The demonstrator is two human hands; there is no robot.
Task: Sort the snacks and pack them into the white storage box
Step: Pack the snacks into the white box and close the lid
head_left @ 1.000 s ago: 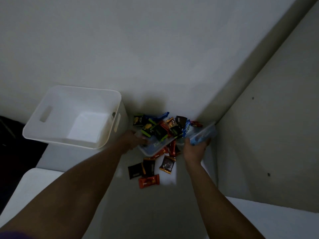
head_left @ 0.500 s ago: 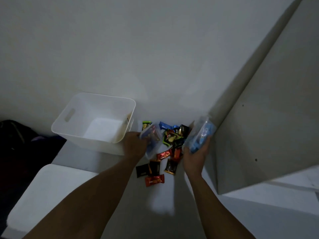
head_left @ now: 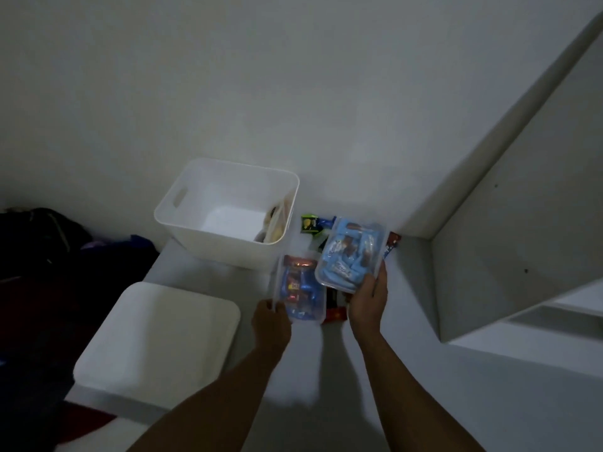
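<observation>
Dim white tabletop, two sorted snack tubs held just short of the white storage box.

Left hand grips the mixed-wrapper tub; right hand grips the blue-wrapper tub, long axis pointing away from the person. The box lies forward-left, nearer the left hand.

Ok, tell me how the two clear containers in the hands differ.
The container in the left hand holds mixed wrappers, dark blue, red and orange; the container in the right hand holds mostly light blue packets. The left one sits lower and nearer the person, by the white lid; the right one is raised further out, over the loose snacks beside the white storage box. Both are clear plastic, open-topped and gripped at the near edge.
</observation>
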